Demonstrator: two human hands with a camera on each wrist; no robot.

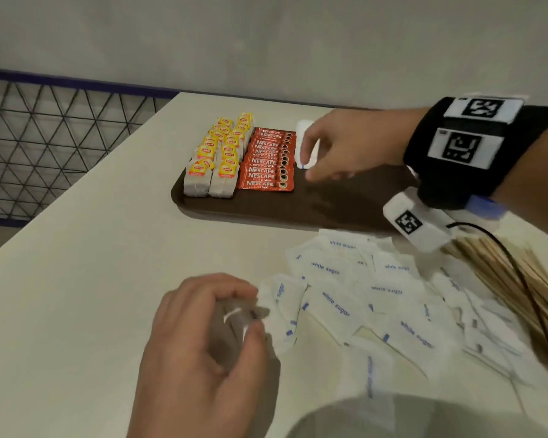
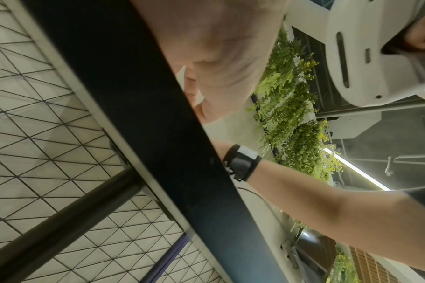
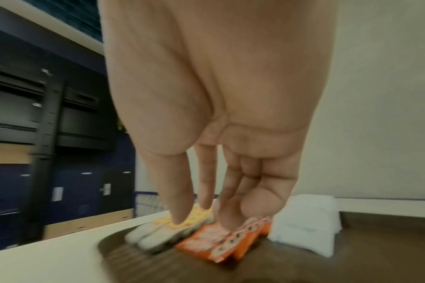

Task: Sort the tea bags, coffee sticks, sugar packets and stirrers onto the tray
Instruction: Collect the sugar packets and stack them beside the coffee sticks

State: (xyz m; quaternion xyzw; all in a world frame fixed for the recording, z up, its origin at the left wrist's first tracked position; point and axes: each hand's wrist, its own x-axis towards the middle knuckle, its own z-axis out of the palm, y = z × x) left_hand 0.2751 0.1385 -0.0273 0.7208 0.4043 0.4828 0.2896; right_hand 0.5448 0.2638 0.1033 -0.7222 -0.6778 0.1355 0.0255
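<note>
A dark brown tray (image 1: 298, 210) holds two rows of yellow-tagged tea bags (image 1: 217, 156), a row of red coffee sticks (image 1: 266, 162) and a small stack of white sugar packets (image 1: 305, 143). My right hand (image 1: 310, 156) hovers over that stack with its fingers relaxed. In the right wrist view its fingers (image 3: 179, 201) point down and hold nothing, and the stack (image 3: 305, 222) stands apart beside them. Near the table's front, my left hand (image 1: 250, 314) curls round blurred white sugar packets at the edge of the loose sugar pile (image 1: 361, 298). Wooden stirrers (image 1: 503, 279) lie at the right.
The tray's right half is bare brown surface. The white table (image 1: 76, 279) stretches left, its edge beside a wire-mesh fence (image 1: 45, 137). A black cable (image 1: 525, 279) crosses the stirrers. The left wrist view shows mostly the dark table edge (image 2: 158, 134) and my palm (image 2: 225, 57).
</note>
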